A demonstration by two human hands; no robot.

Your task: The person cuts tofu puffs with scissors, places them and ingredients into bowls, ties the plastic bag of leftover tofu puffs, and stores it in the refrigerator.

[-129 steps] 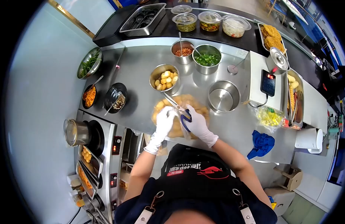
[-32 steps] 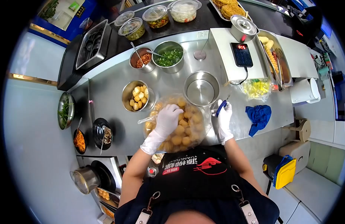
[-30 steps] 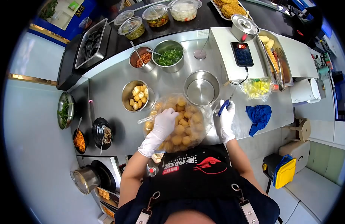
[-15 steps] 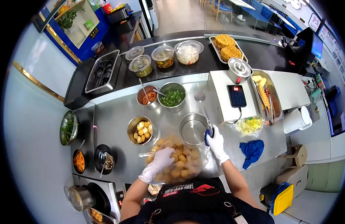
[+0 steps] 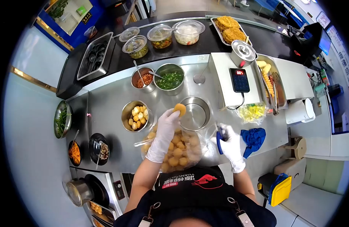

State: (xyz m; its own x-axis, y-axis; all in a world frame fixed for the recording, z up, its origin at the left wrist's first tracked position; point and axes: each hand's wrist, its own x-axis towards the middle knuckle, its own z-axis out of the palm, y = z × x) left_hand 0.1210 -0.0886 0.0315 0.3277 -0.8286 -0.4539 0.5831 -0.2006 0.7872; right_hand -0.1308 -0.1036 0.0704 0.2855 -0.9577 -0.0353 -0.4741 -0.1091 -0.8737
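Observation:
My left hand [image 5: 166, 128], in a white glove, pinches a round golden-brown fried ball [image 5: 179, 109] beside the rim of a steel pot [image 5: 195, 113]. Below it lies a clear plastic bag [image 5: 192, 158] full of similar balls. My right hand [image 5: 231, 146], also gloved, grips blue-handled scissors [image 5: 219, 140] to the right of the bag, the blades pointing away from me. Left of my left hand stands a steel pot with pale-sided balls, apparently cut [image 5: 138, 116]; no ball shows in the pot near my fingers.
Behind are steel pots of chopped greens [image 5: 170, 80] and red-brown nuts [image 5: 145, 80]. A digital scale display [image 5: 239, 80] sits on a white box at the right, near a blue cloth [image 5: 253, 140]. Dark bowls [image 5: 94, 149] stand at the left.
My left hand has come out of the bag with a ball and moved up toward the steel pot. The right hand has shifted right and nearer me, with the scissors turned.

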